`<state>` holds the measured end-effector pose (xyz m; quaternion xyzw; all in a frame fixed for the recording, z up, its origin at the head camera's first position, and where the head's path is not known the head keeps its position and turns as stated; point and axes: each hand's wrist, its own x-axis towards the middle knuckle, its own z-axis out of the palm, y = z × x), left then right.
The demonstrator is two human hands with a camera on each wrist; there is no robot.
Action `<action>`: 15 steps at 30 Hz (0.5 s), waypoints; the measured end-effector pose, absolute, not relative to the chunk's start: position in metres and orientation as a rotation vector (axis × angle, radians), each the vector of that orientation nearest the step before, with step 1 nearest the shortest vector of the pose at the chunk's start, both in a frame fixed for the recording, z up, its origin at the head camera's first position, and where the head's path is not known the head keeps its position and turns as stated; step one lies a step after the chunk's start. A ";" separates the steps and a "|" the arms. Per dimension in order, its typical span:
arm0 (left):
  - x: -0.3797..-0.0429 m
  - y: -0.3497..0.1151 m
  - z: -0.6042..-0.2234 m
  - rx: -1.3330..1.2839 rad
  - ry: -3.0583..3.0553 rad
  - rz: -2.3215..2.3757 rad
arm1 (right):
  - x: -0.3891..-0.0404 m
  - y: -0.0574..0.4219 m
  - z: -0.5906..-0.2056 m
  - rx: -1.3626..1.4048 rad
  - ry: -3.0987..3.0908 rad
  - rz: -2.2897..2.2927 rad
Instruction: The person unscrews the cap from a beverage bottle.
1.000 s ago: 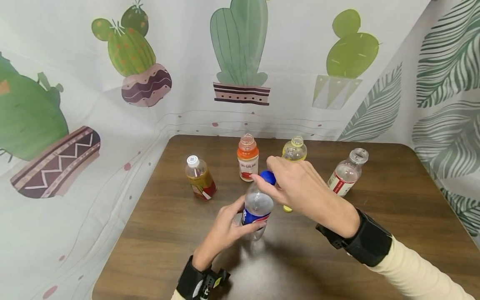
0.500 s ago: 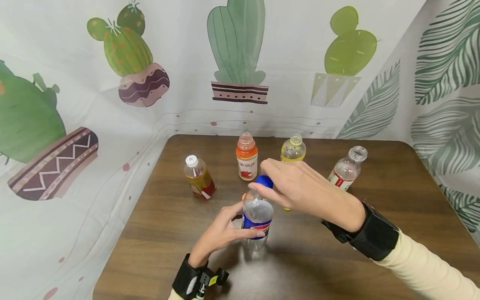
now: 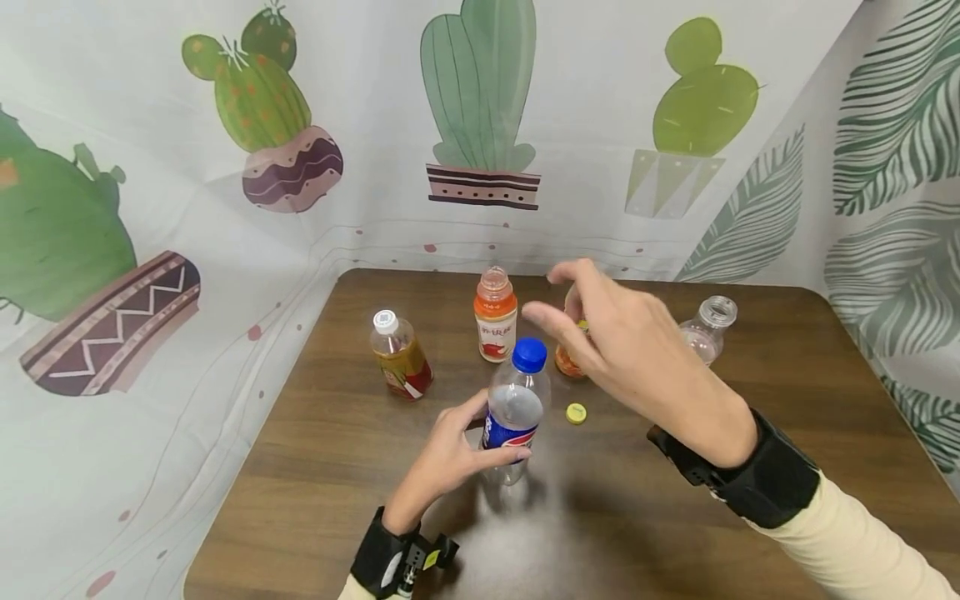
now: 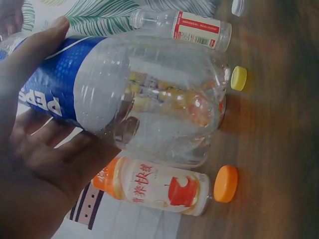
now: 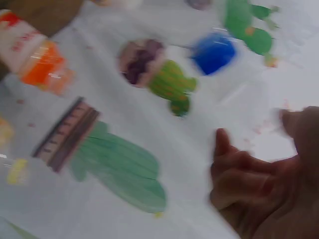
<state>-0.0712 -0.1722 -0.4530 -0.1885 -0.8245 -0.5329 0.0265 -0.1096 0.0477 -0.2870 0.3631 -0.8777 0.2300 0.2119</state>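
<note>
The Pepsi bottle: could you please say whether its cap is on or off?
On: the head view shows the blue cap seated atop the bottle; how tightly, I cannot tell.

Right hand (image 5: pixel 269 186) apart from blue cap (image 5: pixel 214 53) — orange-necked bottle (image 5: pixel 31 52) upper left.

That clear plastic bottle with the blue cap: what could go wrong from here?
Only the left grip holds the clear plastic bottle, so it might tip or drop if that hold slackened. Its round blue plastic cap is untouched by the right grip; if loose, it could come off, though its tightness cannot be seen. The round yellow plastic cap lies on the brown wood-grain table and might get brushed away.
</note>
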 end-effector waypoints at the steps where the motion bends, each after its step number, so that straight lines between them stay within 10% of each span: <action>1: -0.072 -0.172 -0.452 -0.573 -2.535 -1.630 | -0.108 0.047 -0.284 0.958 -2.460 0.641; 15: -0.075 -0.171 -0.451 -0.511 -2.575 -1.373 | -0.104 0.033 -0.312 0.816 -2.549 0.371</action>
